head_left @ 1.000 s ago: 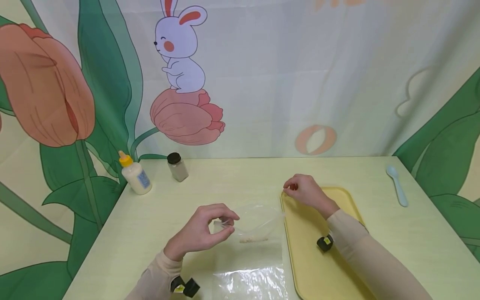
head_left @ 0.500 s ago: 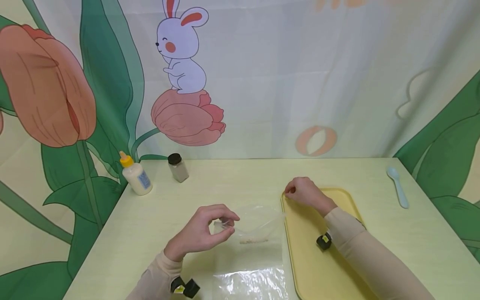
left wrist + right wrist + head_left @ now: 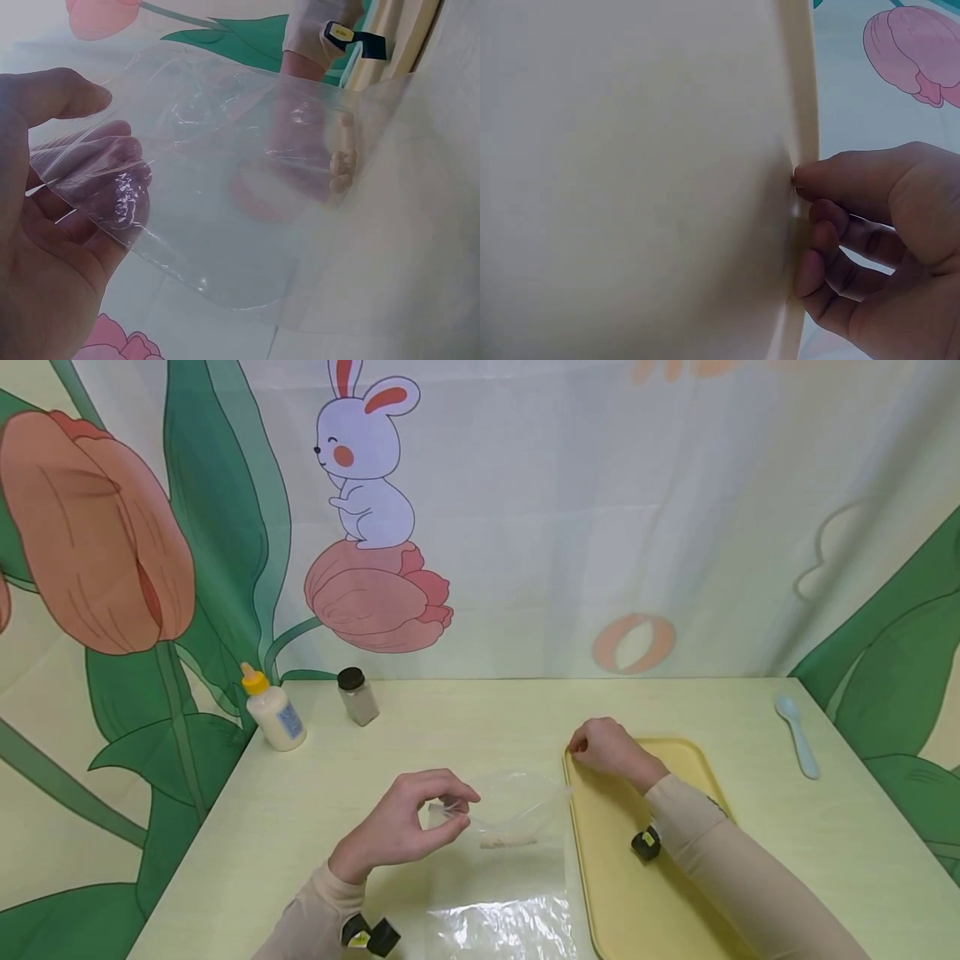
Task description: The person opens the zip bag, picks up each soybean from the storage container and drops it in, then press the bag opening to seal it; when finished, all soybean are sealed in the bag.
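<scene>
My left hand (image 3: pixel 405 822) holds the upper left edge of a clear plastic bag (image 3: pixel 495 881), its film bunched at the fingers. The bag's mouth gapes. Low in the bag lies a slim row of beige lumpy pieces (image 3: pixel 507 842), also visible through the film in the left wrist view (image 3: pixel 343 157). At the far left corner of a yellow tray (image 3: pixel 622 893) is my right hand (image 3: pixel 609 747), fingers curled down. In the right wrist view its thumb and fingers (image 3: pixel 829 180) touch the tray's rim; whether something small is pinched there is hidden.
A glue-like bottle with a yellow cap (image 3: pixel 276 718) and a dark-lidded jar (image 3: pixel 358 697) stand at the back left. A pale blue spoon (image 3: pixel 797 737) lies at the right. A printed curtain (image 3: pixel 525 527) hangs behind the table.
My right hand has shifted slightly down along the tray's corner, with the fingers curling in more. The left hand and the bag stay almost where they were.
</scene>
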### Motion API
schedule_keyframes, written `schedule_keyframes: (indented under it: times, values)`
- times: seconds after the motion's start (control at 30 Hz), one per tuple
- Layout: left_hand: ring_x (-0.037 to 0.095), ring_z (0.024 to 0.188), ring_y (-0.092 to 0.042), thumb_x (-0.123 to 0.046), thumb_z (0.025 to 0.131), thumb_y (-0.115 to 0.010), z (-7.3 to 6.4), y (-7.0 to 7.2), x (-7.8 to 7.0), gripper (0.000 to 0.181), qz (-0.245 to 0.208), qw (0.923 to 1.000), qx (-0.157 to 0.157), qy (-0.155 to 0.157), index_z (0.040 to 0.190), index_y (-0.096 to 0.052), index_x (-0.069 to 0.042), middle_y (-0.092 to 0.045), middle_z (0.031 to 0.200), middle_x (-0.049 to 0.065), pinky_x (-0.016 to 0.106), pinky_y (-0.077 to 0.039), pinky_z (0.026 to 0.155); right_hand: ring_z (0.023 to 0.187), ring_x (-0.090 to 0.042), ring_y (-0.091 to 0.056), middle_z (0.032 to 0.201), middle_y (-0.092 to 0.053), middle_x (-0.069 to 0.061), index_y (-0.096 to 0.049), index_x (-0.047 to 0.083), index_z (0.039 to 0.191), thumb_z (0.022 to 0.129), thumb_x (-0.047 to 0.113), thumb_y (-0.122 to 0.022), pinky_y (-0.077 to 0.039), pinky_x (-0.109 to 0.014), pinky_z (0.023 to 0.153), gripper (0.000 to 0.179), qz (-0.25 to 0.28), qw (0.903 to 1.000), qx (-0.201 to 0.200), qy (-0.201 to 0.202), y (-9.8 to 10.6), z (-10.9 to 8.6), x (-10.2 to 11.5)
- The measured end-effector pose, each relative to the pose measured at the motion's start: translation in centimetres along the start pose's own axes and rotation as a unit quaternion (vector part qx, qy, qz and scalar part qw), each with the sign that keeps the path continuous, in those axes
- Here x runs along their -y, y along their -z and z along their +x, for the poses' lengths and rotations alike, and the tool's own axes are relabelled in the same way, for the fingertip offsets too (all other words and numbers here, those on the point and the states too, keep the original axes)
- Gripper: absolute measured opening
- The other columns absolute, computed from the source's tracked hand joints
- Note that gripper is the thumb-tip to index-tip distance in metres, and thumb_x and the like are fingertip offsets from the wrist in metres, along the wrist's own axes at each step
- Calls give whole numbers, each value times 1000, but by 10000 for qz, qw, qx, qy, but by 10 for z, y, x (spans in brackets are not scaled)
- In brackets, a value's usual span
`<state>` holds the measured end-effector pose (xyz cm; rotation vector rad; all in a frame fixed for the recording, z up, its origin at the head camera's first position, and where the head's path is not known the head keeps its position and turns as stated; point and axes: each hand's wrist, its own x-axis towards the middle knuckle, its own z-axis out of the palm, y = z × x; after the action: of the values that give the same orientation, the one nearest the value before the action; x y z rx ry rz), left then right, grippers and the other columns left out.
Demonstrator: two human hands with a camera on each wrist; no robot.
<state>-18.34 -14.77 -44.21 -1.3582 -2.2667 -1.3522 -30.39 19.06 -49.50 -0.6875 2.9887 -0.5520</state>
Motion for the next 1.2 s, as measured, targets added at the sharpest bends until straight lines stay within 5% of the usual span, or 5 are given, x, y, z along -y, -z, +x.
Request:
schedule_keyframes:
  times: [0.5, 0.8, 1.2]
  values:
    - [19, 73, -60, 3, 81, -69, 8, 3, -17, 19, 1, 9999, -90, -73, 99, -69, -6, -65, 79, 8, 28, -54, 66, 85, -21, -65, 90, -74, -3, -78, 10, 87, 85, 8, -69, -53, -37, 77, 9, 74, 9999, -128, -12, 0, -4, -3]
    - [10, 77, -61, -4, 85, -70, 2, 0, -1, 23, 4, 10000, -44, -67, 105, -69, -14, -67, 85, 0, 25, -54, 70, 80, -17, -64, 88, -73, -3, -77, 8, 91, 85, 11, -68, -54, -35, 74, 11, 147, 9995, -257, -71, 8, -11, 3]
    - [6, 78, -59, -5, 86, -69, 0, 0, 0, 23, 19, 10000, -43, 22, 104, -69, -18, -65, 86, -7, 23, -53, 71, 72, -10, -56, 81, -66, 2, -76, 10, 90, 87, 13, -70, -48, -27, 67, 8, 238, 9975, -625, 216, 29, -23, 27]
